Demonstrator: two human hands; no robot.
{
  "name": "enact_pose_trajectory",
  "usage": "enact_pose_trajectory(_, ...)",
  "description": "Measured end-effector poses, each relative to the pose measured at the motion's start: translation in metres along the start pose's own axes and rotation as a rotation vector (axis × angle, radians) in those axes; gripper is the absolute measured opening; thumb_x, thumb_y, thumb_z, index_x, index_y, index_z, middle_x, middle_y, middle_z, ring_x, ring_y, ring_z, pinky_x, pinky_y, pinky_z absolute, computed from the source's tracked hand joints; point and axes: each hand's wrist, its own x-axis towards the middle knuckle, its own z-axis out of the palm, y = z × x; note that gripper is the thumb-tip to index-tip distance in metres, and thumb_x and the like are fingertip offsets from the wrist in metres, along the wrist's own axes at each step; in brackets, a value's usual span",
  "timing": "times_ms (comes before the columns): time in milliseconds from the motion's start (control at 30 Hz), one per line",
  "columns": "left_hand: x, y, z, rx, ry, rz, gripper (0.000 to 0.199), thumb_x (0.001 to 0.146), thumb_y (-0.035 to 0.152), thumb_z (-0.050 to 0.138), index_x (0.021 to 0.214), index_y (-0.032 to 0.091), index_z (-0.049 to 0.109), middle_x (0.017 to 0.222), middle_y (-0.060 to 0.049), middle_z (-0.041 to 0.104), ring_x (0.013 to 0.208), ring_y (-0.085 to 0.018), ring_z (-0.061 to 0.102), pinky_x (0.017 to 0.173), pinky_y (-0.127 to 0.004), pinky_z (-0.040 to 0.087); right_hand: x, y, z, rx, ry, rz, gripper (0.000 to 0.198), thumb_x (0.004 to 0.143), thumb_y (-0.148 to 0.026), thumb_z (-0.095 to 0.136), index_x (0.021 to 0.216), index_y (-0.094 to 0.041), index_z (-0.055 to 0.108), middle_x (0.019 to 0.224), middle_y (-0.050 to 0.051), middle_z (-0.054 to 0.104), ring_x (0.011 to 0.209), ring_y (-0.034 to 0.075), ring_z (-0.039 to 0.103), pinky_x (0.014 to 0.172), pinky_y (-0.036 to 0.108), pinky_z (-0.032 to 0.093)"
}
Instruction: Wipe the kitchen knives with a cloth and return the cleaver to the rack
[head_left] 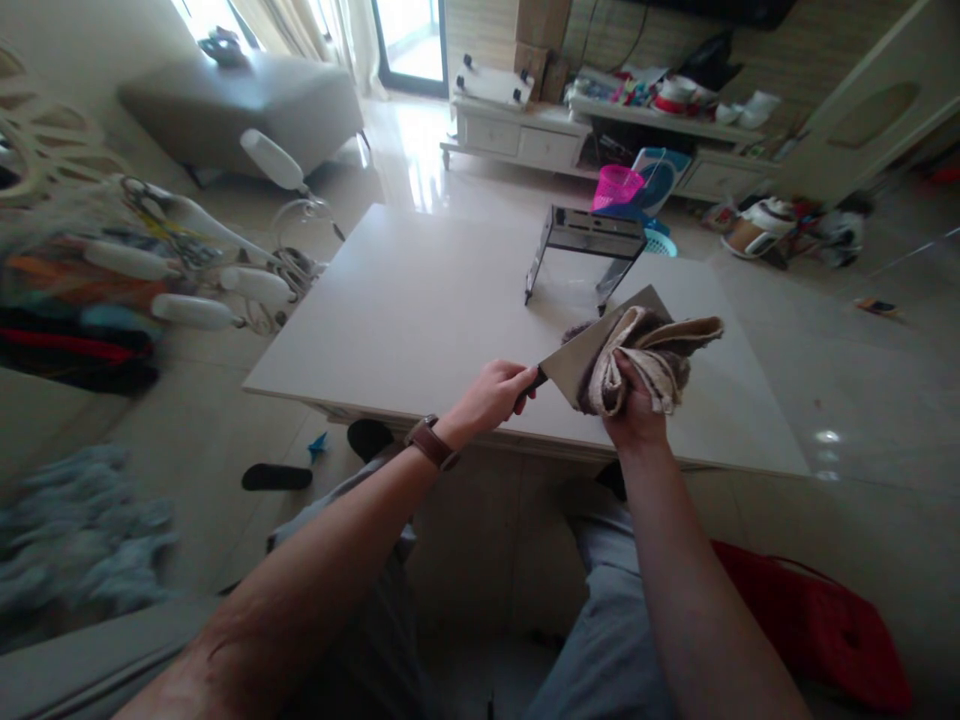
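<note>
My left hand (501, 388) is closed round the black handle of a cleaver (571, 368), whose wide metal blade points away to the right above the table. In my right hand (637, 412) is a bunched brown and beige cloth (637, 355), pressed against the blade and covering much of it. Part of the cloth shows behind the blade's upper edge. Just beyond the blade, a dark knife rack (596, 228) with slots in its top stands on the white table (397, 310).
A white lamp with several shades (195, 312) lies at the left. Across the room are a grey ottoman (247, 110) and a white TV cabinet (517, 135). A pink basket (619, 186) sits behind the table. On the floor at the lower right is a red bag (817, 620).
</note>
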Motion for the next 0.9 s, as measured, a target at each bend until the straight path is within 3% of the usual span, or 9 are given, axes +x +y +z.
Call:
enact_pose_trajectory(200, 0.003, 0.002, -0.017, 0.074, -0.106, -0.009, 0.045, 0.099, 0.044, 0.047, 0.07, 0.013, 0.063, 0.052, 0.0, 0.054, 0.04, -0.007, 0.042, 0.042, -0.021, 0.031, 0.012, -0.009, -0.013, 0.04, 0.091, -0.067, 0.03, 0.068, -0.025, 0.085, 0.094, -0.021, 0.071, 0.098, -0.004, 0.077, 0.1, 0.015, 0.074, 0.105, 0.034, 0.058)
enact_pose_trajectory(500, 0.004, 0.0, -0.042, 0.124, -0.198, -0.052, 0.045, 0.099, 0.043, 0.049, 0.071, 0.012, 0.065, 0.052, -0.001, 0.055, 0.039, -0.007, 0.04, 0.041, -0.021, 0.029, 0.02, -0.014, -0.024, 0.082, 0.195, -0.057, 0.026, 0.07, -0.018, 0.083, 0.093, -0.02, 0.071, 0.1, -0.003, 0.077, 0.102, 0.017, 0.074, 0.101, 0.036, 0.06)
enact_pose_trajectory(633, 0.007, -0.003, -0.041, 0.072, -0.19, -0.061, 0.043, 0.099, 0.04, 0.051, 0.07, 0.013, 0.065, 0.051, -0.001, 0.054, 0.037, -0.007, 0.04, 0.041, -0.022, 0.027, 0.02, -0.014, -0.022, 0.114, 0.211, -0.082, 0.023, 0.072, -0.018, 0.08, 0.093, -0.022, 0.072, 0.1, -0.004, 0.077, 0.101, 0.015, 0.074, 0.099, 0.032, 0.06)
enact_pose_trajectory(800, 0.009, -0.009, -0.03, -0.025, -0.116, -0.069, 0.043, 0.1, 0.041, 0.051, 0.07, 0.013, 0.065, 0.05, 0.001, 0.052, 0.036, -0.006, 0.037, 0.039, -0.022, 0.025, 0.019, -0.008, -0.021, 0.131, 0.123, 0.064, 0.022, 0.076, -0.028, 0.08, 0.096, -0.024, 0.072, 0.094, -0.005, 0.077, 0.093, 0.014, 0.074, 0.094, 0.032, 0.062)
enact_pose_trajectory(900, 0.011, -0.009, -0.019, -0.074, -0.051, -0.06, 0.044, 0.1, 0.043, 0.05, 0.07, 0.014, 0.063, 0.05, 0.002, 0.05, 0.035, -0.006, 0.037, 0.039, -0.022, 0.024, 0.014, -0.001, -0.015, 0.082, 0.064, 0.047, 0.027, 0.074, -0.028, 0.083, 0.099, -0.024, 0.072, 0.1, -0.004, 0.078, 0.1, 0.014, 0.073, 0.099, 0.032, 0.059)
